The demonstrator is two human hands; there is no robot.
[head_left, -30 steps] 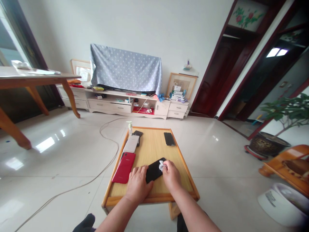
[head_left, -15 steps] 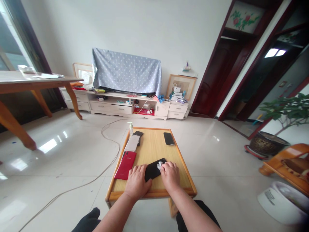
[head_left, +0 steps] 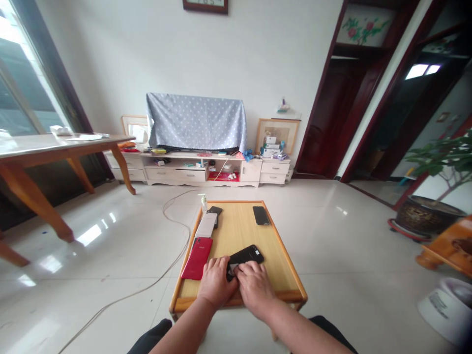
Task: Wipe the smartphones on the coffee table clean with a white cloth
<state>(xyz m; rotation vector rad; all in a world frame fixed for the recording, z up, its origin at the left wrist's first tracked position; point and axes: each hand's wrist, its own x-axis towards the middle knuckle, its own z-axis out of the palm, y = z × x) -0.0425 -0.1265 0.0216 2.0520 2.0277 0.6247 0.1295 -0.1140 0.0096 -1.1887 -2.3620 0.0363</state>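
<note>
Left hand (head_left: 216, 281) tight on black phone (head_left: 244, 255), right hand (head_left: 255, 284) palm-down close beside, closed on white wipe (head_left: 232, 269).

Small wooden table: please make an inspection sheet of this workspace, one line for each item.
Surface: wooden table, light top, orange rim.
Job's things: black phone on the table, white tissue against it.
Clutter: red phone, pale phone, dark phone and pump bottle along the left edge; another phone at far right.
Hands: left hand holds the black phone; right hand holds the tissue.
Cables: pale cable on the floor, left of the table.
Surroundings: long cabinet beyond; potted plant at right.
</note>
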